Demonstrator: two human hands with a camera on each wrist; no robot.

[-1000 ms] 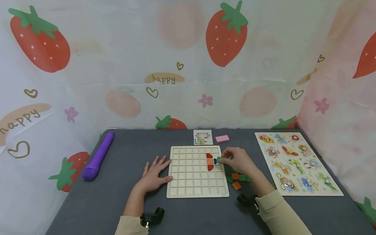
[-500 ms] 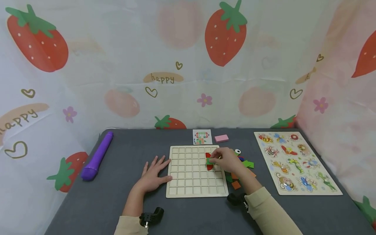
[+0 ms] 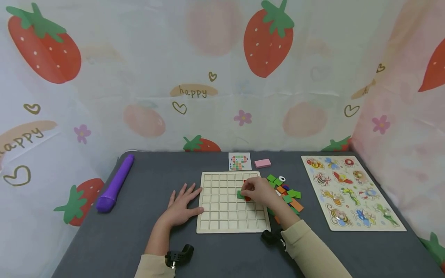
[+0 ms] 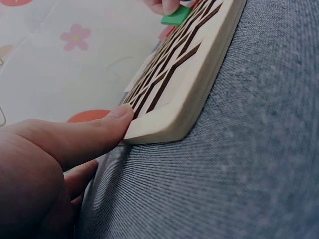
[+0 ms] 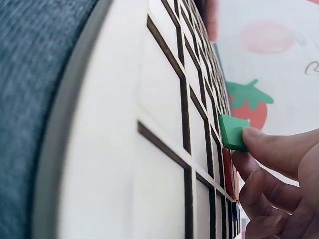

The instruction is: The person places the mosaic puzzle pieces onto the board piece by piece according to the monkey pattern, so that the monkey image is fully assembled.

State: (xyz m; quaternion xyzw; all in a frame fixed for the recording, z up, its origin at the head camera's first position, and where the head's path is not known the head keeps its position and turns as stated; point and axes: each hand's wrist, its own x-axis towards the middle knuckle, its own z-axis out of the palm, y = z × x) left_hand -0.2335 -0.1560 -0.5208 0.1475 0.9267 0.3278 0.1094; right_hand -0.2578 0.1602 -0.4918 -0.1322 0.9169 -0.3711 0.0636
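Observation:
A pale wooden grid board [image 3: 222, 217] lies flat on the dark table. My right hand [image 3: 259, 191] is over its upper right part and pinches a green square tile [image 5: 233, 132] between thumb and fingers. The tile is tilted, close over the cells just left of a red piece [image 3: 248, 199]. In the right wrist view, the red piece and a bit of blue [image 5: 235, 211] show below the tile; my hand covers much of that area in the head view. My left hand [image 3: 181, 209] rests spread on the table, its thumb [image 4: 107, 130] touching the board's left edge.
Loose coloured tiles [image 3: 293, 194] lie in a pile right of the board. Behind it are a small pattern card [image 3: 240, 161] and a pink block [image 3: 262, 163]. A sticker-like picture board [image 3: 351, 193] lies at right, a purple microphone-shaped stick [image 3: 115, 183] at left.
My right hand has carried the green tile leftward from the board's right edge, across the red and orange pieces, uncovering more of the tile pile. My left hand has stayed put.

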